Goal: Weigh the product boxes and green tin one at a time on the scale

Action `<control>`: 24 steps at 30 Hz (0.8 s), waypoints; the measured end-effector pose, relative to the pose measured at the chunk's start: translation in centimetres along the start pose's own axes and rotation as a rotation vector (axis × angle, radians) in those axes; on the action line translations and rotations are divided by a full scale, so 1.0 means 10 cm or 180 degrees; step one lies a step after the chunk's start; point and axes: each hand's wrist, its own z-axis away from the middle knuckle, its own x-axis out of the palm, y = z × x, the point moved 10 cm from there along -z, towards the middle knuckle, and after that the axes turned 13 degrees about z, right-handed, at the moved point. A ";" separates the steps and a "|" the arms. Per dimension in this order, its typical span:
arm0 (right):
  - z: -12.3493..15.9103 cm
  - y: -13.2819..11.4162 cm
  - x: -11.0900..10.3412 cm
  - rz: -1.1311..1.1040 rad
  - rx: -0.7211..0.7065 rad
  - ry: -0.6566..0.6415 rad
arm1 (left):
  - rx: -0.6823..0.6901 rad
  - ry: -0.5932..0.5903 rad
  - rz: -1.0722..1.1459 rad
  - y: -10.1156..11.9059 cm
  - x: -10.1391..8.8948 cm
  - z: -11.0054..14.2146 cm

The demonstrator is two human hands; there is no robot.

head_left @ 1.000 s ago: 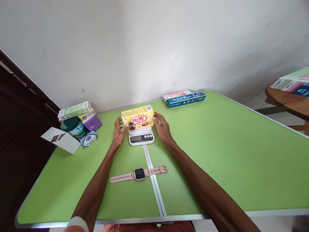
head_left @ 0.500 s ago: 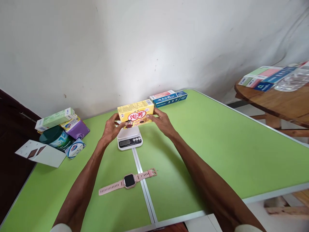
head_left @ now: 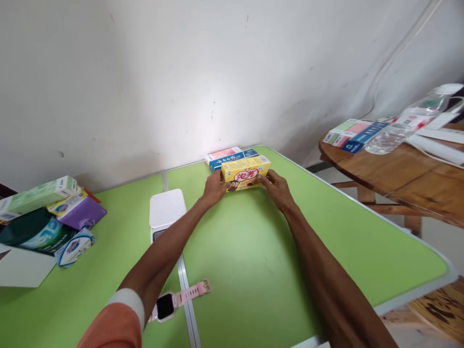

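Observation:
Between my two hands is a yellow snack box (head_left: 245, 173) with red lettering on its front. My left hand (head_left: 216, 187) grips its left end and my right hand (head_left: 278, 189) its right end. The box is close in front of a blue toothpaste box (head_left: 232, 159) and a pink-and-white box (head_left: 222, 153) near the wall; I cannot tell whether it rests on the table. To the left stands a white kitchen scale (head_left: 166, 209) with a bare platform, its display partly hidden by my left forearm. Nearer me lies a pink smartwatch (head_left: 166, 306), its left strap mostly covered by my arm.
On the table's left, a green box (head_left: 39, 197), a purple box (head_left: 84, 210), a dark green tub (head_left: 39, 233), a small blue-and-white box (head_left: 75, 247) and a white box (head_left: 27, 267) are clustered. A wooden table (head_left: 402, 183) at right bears boxes and a plastic bottle (head_left: 408, 123).
Both hands have carried the yellow box rightward off the scale area to in front of the toothpaste box. My view has turned right, and my left forearm now crosses the scale and watch.

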 end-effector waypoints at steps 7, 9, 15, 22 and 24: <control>-0.17 0.35 -0.04 0.0481 0.0141 0.0368 | 0.0083 -0.0020 -0.0389 -0.03 0.28 -0.20; -0.21 0.43 -0.05 0.0638 0.0240 0.0576 | 0.0103 0.0018 -0.0440 -0.02 0.32 -0.26; -0.24 0.55 -0.06 0.1245 0.0454 0.1434 | 0.0153 0.0326 -0.0482 0.02 0.40 -0.40; -0.32 0.38 0.37 0.1530 -0.0272 0.0646 | -0.0054 0.0170 -0.0202 -0.07 0.56 -0.52; -0.33 0.37 0.43 0.1730 -0.0331 0.0509 | -0.0132 0.0083 -0.0126 -0.10 0.59 -0.54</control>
